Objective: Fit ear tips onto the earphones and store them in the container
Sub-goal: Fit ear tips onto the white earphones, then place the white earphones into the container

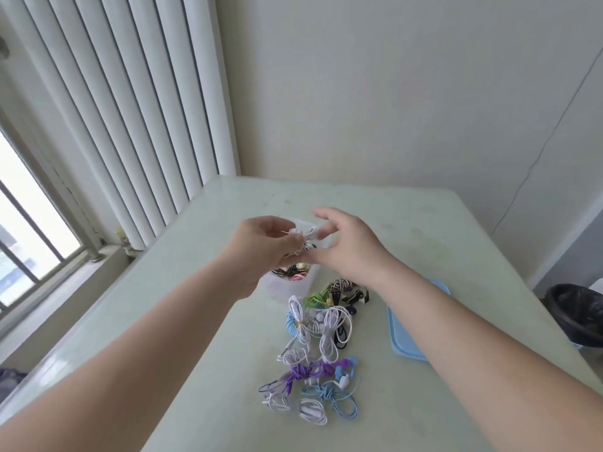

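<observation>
My left hand holds a bundled white earphone above the table. My right hand pinches the earphone's end with thumb and fingers. Directly below both hands stands a clear round container with several coiled earphones inside it. A heap of bundled earphones in white, blue, purple, green and black lies on the table nearer to me. Any ear tip between my fingers is too small to make out.
A light blue lid lies flat to the right of the heap, partly under my right forearm. The pale green table meets a wall behind. Vertical blinds and a window are at left. A black bin stands at the far right.
</observation>
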### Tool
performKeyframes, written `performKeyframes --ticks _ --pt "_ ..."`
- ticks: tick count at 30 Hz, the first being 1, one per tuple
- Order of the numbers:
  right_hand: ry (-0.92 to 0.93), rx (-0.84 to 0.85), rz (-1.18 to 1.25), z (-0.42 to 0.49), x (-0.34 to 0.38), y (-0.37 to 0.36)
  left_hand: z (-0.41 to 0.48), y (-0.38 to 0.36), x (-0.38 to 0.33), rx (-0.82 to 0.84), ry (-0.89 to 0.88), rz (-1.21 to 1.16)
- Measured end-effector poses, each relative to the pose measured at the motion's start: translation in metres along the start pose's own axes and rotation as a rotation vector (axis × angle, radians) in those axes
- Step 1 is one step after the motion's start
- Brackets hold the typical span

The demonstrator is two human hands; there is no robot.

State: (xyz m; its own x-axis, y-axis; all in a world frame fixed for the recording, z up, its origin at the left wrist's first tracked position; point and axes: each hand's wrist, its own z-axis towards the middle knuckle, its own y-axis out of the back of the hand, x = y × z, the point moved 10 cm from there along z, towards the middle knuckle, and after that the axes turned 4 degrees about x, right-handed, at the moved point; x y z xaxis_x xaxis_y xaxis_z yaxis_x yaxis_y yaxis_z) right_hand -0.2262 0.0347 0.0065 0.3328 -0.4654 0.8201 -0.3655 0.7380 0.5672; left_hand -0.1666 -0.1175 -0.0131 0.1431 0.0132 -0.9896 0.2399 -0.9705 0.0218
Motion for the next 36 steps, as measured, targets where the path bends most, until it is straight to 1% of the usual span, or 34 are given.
performKeyframes --ticks 1,3,6,7,9,11,13,16,17,19,22,23,24,26,28,30,33,34,36 --pt "-0.013 0.006 -0.025 0.006 -0.004 -0.002 0.01 0.008 0.0 -0.035 -0.005 0.054" --pt "-0.047 -0.004 -0.055 0.014 -0.014 -0.005 0.029 0.024 -0.001 -0.121 -0.037 0.248" --pt "-0.06 -0.017 -0.018 0.017 -0.024 -0.007 0.048 0.028 -0.004 -0.207 -0.145 0.682" --pt "-0.06 -0.001 0.005 0.016 -0.026 -0.011 0.051 0.022 -0.002 -0.198 -0.154 0.841" --pt "-0.063 0.031 0.04 0.012 -0.028 -0.017 0.056 0.008 0.011 -0.117 -0.112 1.094" --pt "-0.069 0.049 0.068 0.006 -0.027 -0.018 0.054 -0.002 0.017 -0.057 -0.077 1.232" --pt "-0.08 0.049 0.103 -0.002 -0.026 -0.014 0.047 -0.006 0.007 -0.057 -0.112 1.264" --pt "-0.115 0.045 0.11 -0.018 -0.029 -0.006 0.022 -0.013 -0.024 -0.055 -0.275 1.217" --pt "-0.126 0.051 0.093 -0.029 -0.032 -0.006 0.004 -0.02 -0.032 -0.025 -0.337 1.175" --pt "-0.131 0.079 0.045 -0.044 -0.035 -0.005 -0.033 -0.039 -0.039 0.106 -0.414 1.124" --pt "-0.175 0.189 -0.086 -0.072 -0.043 -0.015 -0.078 -0.068 -0.008 0.388 -0.325 1.191" --pt "-0.203 0.227 -0.13 -0.081 -0.048 -0.019 -0.084 -0.073 0.005 0.42 -0.304 1.217" --pt "-0.229 0.249 -0.156 -0.089 -0.054 -0.022 -0.086 -0.077 0.015 0.405 -0.301 1.243" --pt "-0.273 0.234 -0.131 -0.1 -0.066 -0.024 -0.078 -0.08 0.03 0.286 -0.283 1.292" --pt "-0.303 0.163 -0.022 -0.11 -0.077 -0.023 -0.07 -0.081 0.043 0.163 -0.213 1.314" --pt "-0.312 0.101 0.1 -0.124 -0.083 -0.02 -0.066 -0.087 0.05 0.089 -0.184 1.32" --pt "-0.282 0.066 0.205 -0.147 -0.086 -0.018 -0.062 -0.091 0.055 0.032 -0.198 1.336" --pt "-0.27 0.063 0.232 -0.151 -0.086 -0.022 -0.058 -0.083 0.058 0.023 -0.186 1.299" --pt "-0.275 0.039 0.277 -0.164 -0.093 -0.02 -0.052 -0.077 0.062 0.04 -0.146 1.147"
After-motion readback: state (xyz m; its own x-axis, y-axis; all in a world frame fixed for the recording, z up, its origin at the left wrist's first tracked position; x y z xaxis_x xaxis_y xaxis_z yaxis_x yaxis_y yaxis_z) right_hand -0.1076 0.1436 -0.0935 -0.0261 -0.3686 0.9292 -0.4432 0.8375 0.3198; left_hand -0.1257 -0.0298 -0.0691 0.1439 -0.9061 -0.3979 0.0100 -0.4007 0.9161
